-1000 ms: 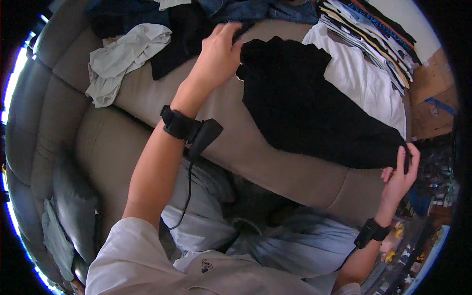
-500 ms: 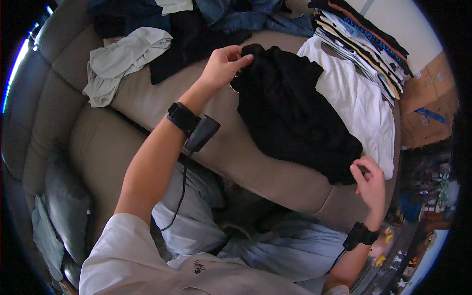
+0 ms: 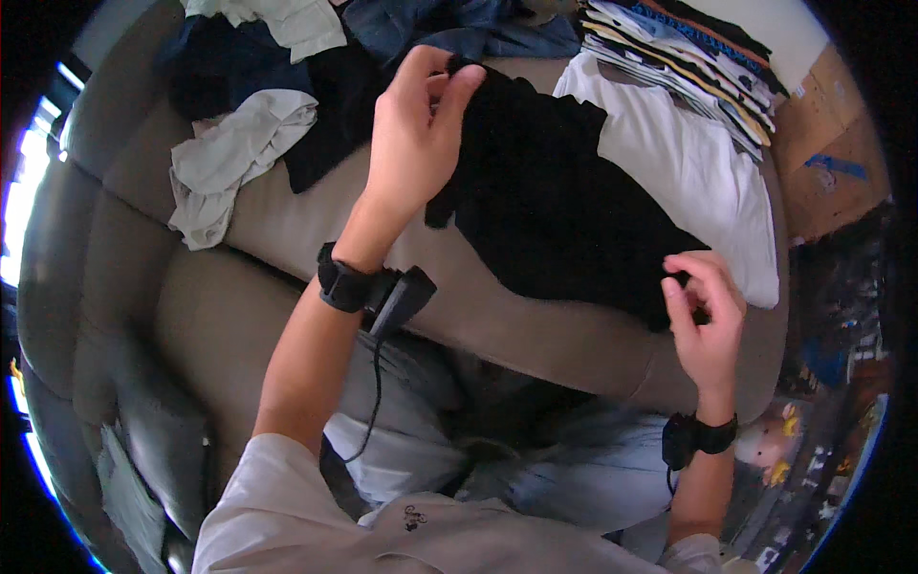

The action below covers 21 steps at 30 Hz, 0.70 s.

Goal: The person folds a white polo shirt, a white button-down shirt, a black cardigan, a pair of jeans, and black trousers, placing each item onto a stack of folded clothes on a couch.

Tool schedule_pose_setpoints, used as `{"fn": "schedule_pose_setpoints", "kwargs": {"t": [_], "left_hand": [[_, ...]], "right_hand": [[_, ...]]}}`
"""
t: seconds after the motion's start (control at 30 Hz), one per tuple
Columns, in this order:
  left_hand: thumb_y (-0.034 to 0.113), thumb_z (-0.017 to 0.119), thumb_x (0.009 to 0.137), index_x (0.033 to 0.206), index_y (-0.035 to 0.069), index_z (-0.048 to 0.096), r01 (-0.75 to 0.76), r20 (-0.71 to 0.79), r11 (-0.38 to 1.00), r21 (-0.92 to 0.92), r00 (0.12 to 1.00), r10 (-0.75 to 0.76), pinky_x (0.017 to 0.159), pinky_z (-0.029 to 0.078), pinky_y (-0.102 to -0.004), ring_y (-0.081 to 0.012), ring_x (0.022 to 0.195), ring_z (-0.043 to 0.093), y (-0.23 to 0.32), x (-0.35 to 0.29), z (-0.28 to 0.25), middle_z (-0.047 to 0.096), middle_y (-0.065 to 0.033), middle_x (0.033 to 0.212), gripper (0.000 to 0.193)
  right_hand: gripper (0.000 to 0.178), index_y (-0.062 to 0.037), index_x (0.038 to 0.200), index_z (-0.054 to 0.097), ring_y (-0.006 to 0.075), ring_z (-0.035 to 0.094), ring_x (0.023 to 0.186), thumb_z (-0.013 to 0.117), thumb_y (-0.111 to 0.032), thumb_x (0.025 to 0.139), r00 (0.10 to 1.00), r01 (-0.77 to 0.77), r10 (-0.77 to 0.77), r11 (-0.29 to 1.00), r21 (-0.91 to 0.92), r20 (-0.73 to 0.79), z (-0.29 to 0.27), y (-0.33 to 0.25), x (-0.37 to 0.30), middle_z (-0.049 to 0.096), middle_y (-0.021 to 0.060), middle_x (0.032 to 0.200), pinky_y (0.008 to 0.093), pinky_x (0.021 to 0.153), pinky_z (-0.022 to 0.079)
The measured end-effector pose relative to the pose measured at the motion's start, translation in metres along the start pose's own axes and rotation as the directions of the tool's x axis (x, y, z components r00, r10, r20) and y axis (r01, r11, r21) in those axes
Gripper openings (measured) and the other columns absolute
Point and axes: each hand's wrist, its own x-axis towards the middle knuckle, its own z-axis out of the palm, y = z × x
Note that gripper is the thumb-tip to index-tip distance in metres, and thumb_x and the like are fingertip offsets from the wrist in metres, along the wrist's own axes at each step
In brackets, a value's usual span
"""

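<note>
left hand [image 3: 418, 134] + right hand [image 3: 708, 306]: pinching 2 ends of black garment [image 3: 564, 201] | white garment [image 3: 688, 172] (spread out) just beyond

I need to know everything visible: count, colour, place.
black garment: 1, black, between hands
white garment: 1, white, beside it
garment stack: 1, multicoloured, upper right
pale cloths: 2+, whitish, upper left
dark clothes: several, black and blue, top
sofa: 1, brown, under clothes
cushions: unclear, grey, lower left
cardboard: unclear, brown, right
clutter: uncountable, mixed, lower right
wristbands: 2, black, wrists
trousers: 1, pale blue, bottom
shirt: 1, whitish, bottom
left hand: 1, bare, garment's upper end
right hand: 1, bare, garment's lower end
</note>
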Motion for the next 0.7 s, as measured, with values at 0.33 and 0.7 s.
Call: {"fn": "schedule_pose_setpoints", "kwargs": {"t": [0.33, 0.7], "left_hand": [[0.014, 0.052, 0.101, 0.131, -0.001, 0.046, 0.695, 0.777, 0.479, -0.536, 0.629, -0.043, 0.091, 0.054, -0.0355, -0.0285, 0.105, 0.066, 0.025, -0.034, 0.037, 0.063, -0.0137, 0.12, 0.034], [0.004, 0.066, 0.092, 0.117, 0.002, 0.059, 0.607, 0.813, 0.626, -0.489, 0.577, 0.077, 0.086, 0.049, -0.0246, -0.0091, 0.099, 0.06, 0.022, -0.065, 0.053, 0.065, -0.0014, 0.107, 0.026]], "right_hand": [[0.06, -0.0133, 0.136, 0.054, 0.0202, 0.062, 0.075, 0.075, -0.014, 0.079, 0.93, 0.157, -0.207, 0.971, 0.181, 0.303, 0.033, -0.027, -0.001, 0.053, 0.0141, 0.116, 0.0312, 0.069, 0.053], [0.037, -0.0059, 0.109, 0.068, 0.0329, 0.05, 0.115, 0.076, -0.013, 0.074, 0.981, 0.14, -0.102, 0.96, -0.242, 0.164, 0.041, -0.026, -0.007, 0.056, 0.0154, 0.122, 0.041, 0.089, 0.044]]}}
